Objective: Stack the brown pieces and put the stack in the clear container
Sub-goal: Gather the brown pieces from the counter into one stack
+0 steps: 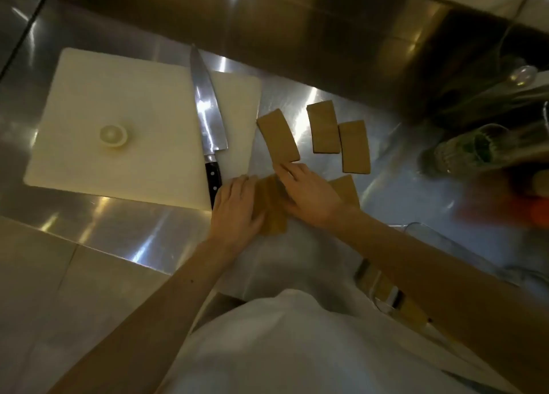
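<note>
Several flat brown rectangular pieces lie on the steel counter. One piece (277,136) lies just beyond my fingers, and two more (323,127) (355,147) lie side by side to the right. My left hand (237,206) and my right hand (309,194) both rest on a blurred brown piece (271,203) between them. Another piece (347,190) shows partly from under my right wrist. The clear container (439,239) sits at the right, mostly hidden behind my right forearm.
A white cutting board (118,120) lies to the left with a small pale round object (113,135) on it. A large knife (208,120) lies along the board's right side, handle toward me. Blurred jars and vegetables (475,150) crowd the right edge.
</note>
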